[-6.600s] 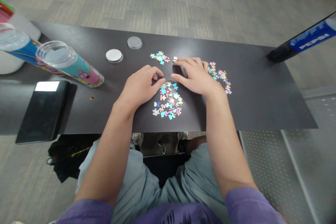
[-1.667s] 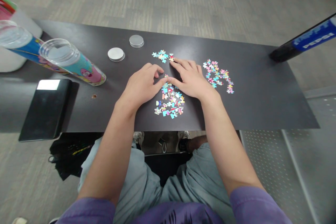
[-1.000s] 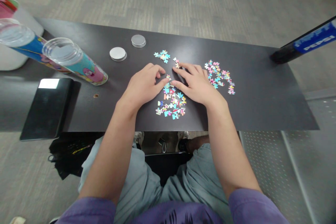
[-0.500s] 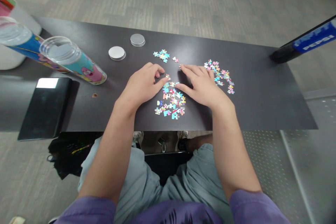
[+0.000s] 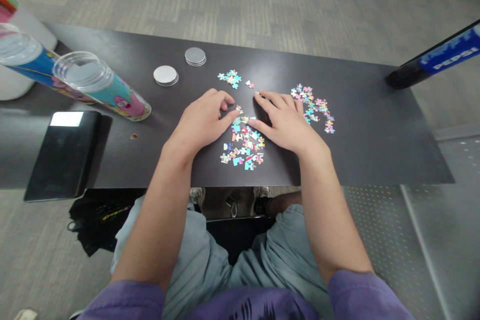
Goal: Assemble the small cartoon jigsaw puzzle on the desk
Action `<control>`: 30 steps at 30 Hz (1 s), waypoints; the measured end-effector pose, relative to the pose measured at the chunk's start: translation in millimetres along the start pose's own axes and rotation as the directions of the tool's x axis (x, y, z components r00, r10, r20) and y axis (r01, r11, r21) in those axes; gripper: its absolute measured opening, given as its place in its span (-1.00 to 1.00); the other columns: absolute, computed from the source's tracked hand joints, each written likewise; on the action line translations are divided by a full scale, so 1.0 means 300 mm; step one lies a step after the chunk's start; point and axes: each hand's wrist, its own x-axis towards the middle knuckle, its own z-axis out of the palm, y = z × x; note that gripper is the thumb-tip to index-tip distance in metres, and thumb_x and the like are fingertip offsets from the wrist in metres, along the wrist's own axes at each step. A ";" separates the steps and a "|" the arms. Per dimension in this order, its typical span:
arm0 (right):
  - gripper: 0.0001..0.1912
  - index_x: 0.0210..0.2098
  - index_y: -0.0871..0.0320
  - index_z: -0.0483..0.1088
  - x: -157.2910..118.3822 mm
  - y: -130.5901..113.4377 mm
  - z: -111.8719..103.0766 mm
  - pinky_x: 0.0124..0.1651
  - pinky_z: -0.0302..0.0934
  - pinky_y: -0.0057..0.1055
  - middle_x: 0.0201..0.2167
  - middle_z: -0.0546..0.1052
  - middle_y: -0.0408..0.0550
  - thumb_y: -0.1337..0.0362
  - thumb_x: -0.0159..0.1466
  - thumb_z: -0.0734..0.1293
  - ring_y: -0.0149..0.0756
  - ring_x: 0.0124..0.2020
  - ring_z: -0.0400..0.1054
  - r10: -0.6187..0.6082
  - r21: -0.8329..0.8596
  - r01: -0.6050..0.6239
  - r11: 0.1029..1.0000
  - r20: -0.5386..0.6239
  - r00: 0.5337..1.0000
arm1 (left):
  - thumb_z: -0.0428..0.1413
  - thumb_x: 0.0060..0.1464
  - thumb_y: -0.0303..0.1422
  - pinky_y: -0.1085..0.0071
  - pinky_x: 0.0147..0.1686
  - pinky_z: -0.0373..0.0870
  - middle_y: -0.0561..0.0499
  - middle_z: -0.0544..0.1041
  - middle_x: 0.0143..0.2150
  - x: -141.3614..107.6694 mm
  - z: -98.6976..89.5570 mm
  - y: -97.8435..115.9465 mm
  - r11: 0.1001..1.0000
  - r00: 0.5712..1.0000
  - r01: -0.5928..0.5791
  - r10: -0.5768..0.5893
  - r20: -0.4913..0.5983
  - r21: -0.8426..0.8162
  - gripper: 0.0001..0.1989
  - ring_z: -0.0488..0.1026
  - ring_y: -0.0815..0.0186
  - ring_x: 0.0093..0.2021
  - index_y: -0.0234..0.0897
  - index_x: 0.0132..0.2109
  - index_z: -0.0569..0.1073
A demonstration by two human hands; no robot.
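Small colourful puzzle pieces (image 5: 244, 147) lie scattered between my forearms on the dark table (image 5: 375, 125). My left hand (image 5: 207, 116) rests at their upper left, its thumb at the top pieces and its other fingers curled loosely. On the other side my right hand (image 5: 285, 119) is spread palm down, thumb at the upper edge of the pieces and index fingertip on the table beyond. A second group of pieces (image 5: 317, 105) curves to the right of my right hand. A small cluster (image 5: 230, 78) lies beyond both hands, with a pink and white piece (image 5: 249, 84) beside it.
Two stacks of round discs, one white (image 5: 165, 75) and one grey (image 5: 195, 56), lie at the back left. Clear-topped printed tubes (image 5: 129, 100) stand left, behind a black flat device (image 5: 63, 155). A Pepsi bottle (image 5: 442, 57) stands at the right end.
My right hand has shifted slightly to the left, its index fingertip now covering more of the spot where a small piece showed. My left hand has hardly moved.
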 end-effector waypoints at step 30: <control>0.01 0.94 0.04 0.29 -0.010 0.033 -0.005 0.85 0.08 0.72 0.93 0.31 0.26 -0.39 0.74 0.30 0.68 0.87 0.20 0.045 0.040 -0.044 0.998 -0.027 0.999 | 0.40 0.53 -0.21 0.03 0.08 0.58 -0.04 0.73 0.10 -0.002 -0.009 0.004 1.000 1.000 -0.006 0.006 0.015 -0.006 -0.84 0.61 0.11 -0.07 -0.05 0.15 0.69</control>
